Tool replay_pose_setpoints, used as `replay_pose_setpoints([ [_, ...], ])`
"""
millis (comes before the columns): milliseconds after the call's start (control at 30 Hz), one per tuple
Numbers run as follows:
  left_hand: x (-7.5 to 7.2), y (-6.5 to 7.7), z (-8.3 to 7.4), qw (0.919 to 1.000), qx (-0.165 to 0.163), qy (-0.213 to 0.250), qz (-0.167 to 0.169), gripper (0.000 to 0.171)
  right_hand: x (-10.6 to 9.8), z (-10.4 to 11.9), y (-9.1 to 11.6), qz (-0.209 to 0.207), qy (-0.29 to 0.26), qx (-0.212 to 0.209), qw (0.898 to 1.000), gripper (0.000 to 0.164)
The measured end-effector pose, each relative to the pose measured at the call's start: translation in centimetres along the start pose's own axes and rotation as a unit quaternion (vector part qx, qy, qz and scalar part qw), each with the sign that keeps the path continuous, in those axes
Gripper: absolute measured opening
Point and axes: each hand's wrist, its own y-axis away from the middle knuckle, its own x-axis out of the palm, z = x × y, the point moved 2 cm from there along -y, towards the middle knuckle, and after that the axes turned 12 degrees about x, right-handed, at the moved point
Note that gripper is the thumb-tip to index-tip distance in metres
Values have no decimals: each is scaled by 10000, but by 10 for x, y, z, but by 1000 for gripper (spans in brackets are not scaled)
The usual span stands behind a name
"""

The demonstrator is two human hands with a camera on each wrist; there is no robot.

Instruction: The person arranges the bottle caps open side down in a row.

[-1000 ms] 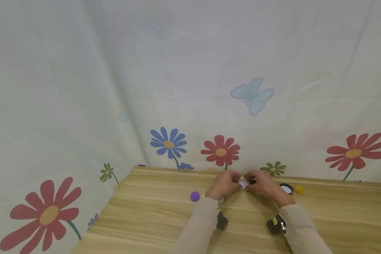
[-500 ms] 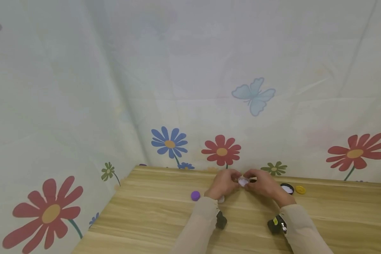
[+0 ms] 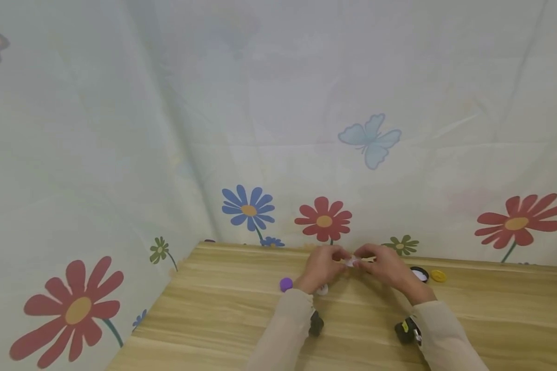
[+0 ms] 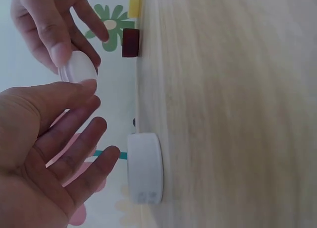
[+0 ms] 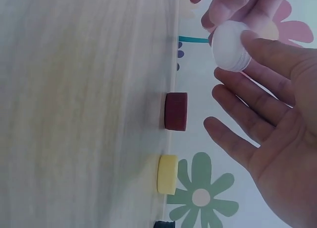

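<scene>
Between both hands is a small white screw cap (image 5: 230,45), round and slightly translucent, with a ridged edge in the right wrist view. My left hand (image 3: 322,265) pinches one side of it with thumb and index finger. My right hand (image 3: 386,267) pinches the opposite side, its other fingers spread loosely in the right wrist view. The cap is up off the table, near the back edge. Close by my left wrist lies another white cap (image 4: 145,168). A dark red cap (image 5: 176,111) stands on the table beyond the right hand's fingers.
A purple cap (image 3: 286,284) lies left of my left hand. Right of my right hand are a black cap (image 3: 420,274) with a white inside and a yellow cap (image 3: 438,276). A flower-printed curtain (image 3: 278,129) hangs right behind the wooden table (image 3: 213,309).
The held cap has tipped from showing its round face to a narrower outline in the head view. Both hands have lifted slightly, and the left has shifted a little to the left.
</scene>
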Motion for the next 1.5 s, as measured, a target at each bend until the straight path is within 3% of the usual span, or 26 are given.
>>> replay_pose_setpoints([
  [333, -10, 8, -1, 9999, 100, -21, -47, 9, 2, 3, 7, -114, -304, 35, 9995, 21],
  [633, -19, 13, -3, 9987, 491, 123, -31, 13, 4, 9, 12, -297, -348, -197, 9988, 15],
  [933, -24, 19, -5, 9965, 732, 394, 101, 27, 5, 11, 15, -290, -372, -140, 9988, 18],
  [1167, -27, 23, -7, 9963, 751, 371, 212, 39, 6, 14, 19, -127, -663, -99, 9977, 21],
  [1367, -30, 26, -4, 9961, 838, 137, 254, 40, 5, 17, 21, 152, -911, -213, 9955, 23],
  [1500, -32, 28, -1, 9958, 858, 147, 293, 36, 5, 17, 21, 260, -744, -382, 9962, 26],
])
